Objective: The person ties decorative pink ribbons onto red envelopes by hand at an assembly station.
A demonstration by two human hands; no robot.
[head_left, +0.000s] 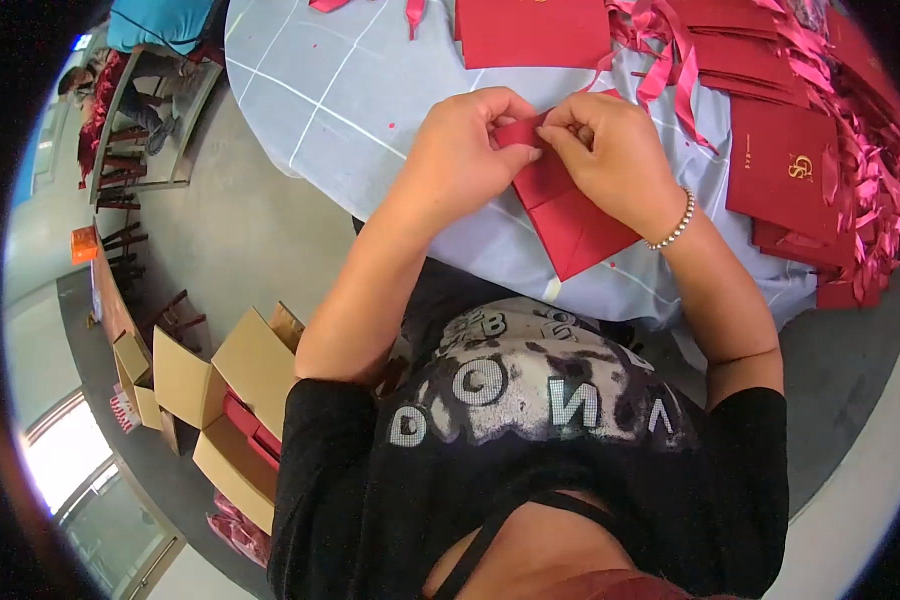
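A red paper gift bag [576,228] lies folded at a slant on the cloth-covered table, its bottom corner toward my body. My left hand [462,150] grips the bag's upper edge between thumb and fingers. At the same edge, my right hand [615,158] is closed in a pinch, fingertips against the bag. Whether a ribbon end is between those fingertips is hidden. Just beyond my hands lies another red bag [535,35], and a pink-red ribbon [686,85] trails across the cloth to the right.
Stacked red bags with gold print [785,165] and tangled ribbons [875,215] crowd the table's right side. A pale checked tablecloth [320,105] covers the round table. On the floor to the left stands an open cardboard box [232,455] with red items inside. Another person [150,115] sits farther off.
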